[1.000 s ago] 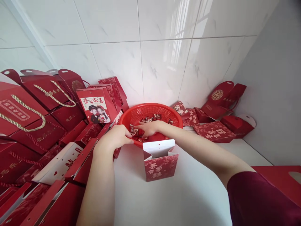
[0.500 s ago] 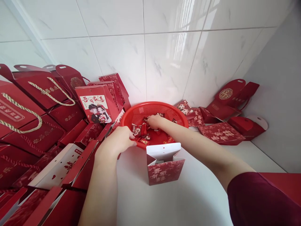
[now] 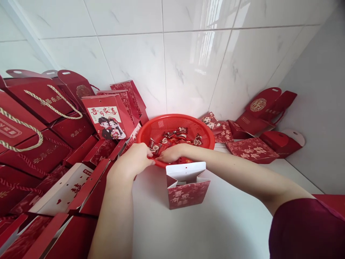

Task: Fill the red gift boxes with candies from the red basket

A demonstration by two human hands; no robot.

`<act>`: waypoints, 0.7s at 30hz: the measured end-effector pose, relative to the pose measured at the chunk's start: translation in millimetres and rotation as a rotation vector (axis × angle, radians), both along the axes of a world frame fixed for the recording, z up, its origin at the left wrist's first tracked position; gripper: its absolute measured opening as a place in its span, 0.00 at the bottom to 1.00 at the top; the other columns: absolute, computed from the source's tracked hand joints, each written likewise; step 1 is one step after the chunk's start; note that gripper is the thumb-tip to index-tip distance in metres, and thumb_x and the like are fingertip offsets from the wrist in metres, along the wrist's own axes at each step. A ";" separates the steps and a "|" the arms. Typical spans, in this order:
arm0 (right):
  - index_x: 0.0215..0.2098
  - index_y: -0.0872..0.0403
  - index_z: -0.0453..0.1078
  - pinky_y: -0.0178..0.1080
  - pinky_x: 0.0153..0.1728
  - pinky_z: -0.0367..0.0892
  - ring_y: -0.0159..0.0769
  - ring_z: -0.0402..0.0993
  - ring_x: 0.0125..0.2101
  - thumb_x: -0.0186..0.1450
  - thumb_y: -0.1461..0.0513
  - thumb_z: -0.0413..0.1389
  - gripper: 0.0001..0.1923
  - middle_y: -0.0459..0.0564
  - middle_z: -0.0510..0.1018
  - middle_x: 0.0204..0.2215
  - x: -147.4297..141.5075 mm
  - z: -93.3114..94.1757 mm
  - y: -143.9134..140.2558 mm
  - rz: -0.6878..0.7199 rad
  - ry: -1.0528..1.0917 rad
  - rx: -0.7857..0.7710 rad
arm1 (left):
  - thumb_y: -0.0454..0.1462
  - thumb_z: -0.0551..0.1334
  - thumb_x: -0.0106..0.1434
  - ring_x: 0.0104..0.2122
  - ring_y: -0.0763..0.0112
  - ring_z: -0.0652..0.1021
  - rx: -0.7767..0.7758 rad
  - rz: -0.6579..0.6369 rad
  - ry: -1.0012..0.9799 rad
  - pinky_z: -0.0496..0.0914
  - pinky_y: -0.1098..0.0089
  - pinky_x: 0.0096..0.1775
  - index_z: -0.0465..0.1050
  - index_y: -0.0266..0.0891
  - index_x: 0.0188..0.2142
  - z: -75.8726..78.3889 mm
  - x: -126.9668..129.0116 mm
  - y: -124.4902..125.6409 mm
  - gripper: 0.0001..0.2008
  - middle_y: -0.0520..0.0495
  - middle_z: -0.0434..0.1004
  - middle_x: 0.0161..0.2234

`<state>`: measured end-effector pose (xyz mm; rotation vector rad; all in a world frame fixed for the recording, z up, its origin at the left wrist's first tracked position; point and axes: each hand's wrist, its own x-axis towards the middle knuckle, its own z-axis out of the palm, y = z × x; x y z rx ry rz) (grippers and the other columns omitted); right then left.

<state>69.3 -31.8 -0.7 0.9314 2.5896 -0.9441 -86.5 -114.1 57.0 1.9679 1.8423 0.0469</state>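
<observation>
- Candies (image 3: 176, 136) in red wrappers are lying heaped in the red basket (image 3: 188, 122) against the tiled wall.
- Left hand (image 3: 133, 162) is curling over the basket's near rim, fingers closed on it.
- Right hand (image 3: 171, 154) is lying among the near candies, fingers bent down; whether it is pinching one, I cannot tell.
- Small red box (image 3: 186, 185) is standing open-topped on the white counter (image 3: 215, 223), just in front of the basket; its inside is hidden, so filling looks barely begun.
- Red gift bags (image 3: 54, 118) are crowding the left, more boxes (image 3: 252, 149) lying to the right.

White counter (image 3: 215, 223) under basket (image 3: 205, 126), boxes (image 3: 252, 149)
</observation>
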 end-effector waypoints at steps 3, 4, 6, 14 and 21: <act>0.37 0.58 0.76 0.34 0.30 0.68 0.33 0.73 0.29 0.71 0.57 0.48 0.17 0.50 0.80 0.33 10.3 3.4 -4.4 0.006 0.063 -0.075 | 0.37 0.62 0.54 0.15 0.75 0.65 0.021 -0.001 0.000 0.54 0.72 0.21 0.65 0.39 0.20 1.8 0.5 -0.3 0.09 0.53 0.64 0.18; 0.39 0.57 0.76 0.33 0.31 0.68 0.33 0.74 0.30 0.71 0.57 0.47 0.17 0.50 0.80 0.35 14.5 5.4 -5.6 0.006 0.087 -0.095 | 0.37 0.62 0.53 0.16 0.75 0.65 0.024 -0.006 0.000 0.54 0.72 0.22 0.65 0.39 0.20 2.6 0.7 -0.5 0.09 0.53 0.64 0.19; 0.43 0.56 0.76 0.32 0.33 0.68 0.33 0.75 0.34 0.72 0.57 0.47 0.17 0.50 0.80 0.41 24.0 10.3 -8.2 0.005 0.134 -0.126 | 0.38 0.63 0.53 0.17 0.75 0.65 0.031 -0.020 0.009 0.54 0.72 0.22 0.66 0.39 0.20 4.0 0.8 -0.7 0.10 0.53 0.65 0.19; 0.54 0.54 0.69 0.37 0.44 0.72 0.35 0.78 0.41 0.66 0.61 0.57 0.17 0.49 0.81 0.41 73.8 28.6 -36.8 -0.246 0.609 -0.207 | 0.42 0.64 0.54 0.25 0.66 0.75 0.043 -0.026 0.002 0.61 0.71 0.27 0.75 0.41 0.25 5.4 0.0 -2.8 0.07 0.49 0.75 0.23; 0.40 0.56 0.72 0.37 0.33 0.77 0.32 0.80 0.28 0.60 0.58 0.66 0.14 0.46 0.79 0.28 108.4 48.2 -94.7 -0.518 1.219 -0.246 | 0.50 0.63 0.58 0.50 0.55 0.76 0.370 -0.129 -0.025 0.68 0.66 0.46 0.76 0.46 0.49 23.7 14.2 -20.0 0.22 0.46 0.76 0.52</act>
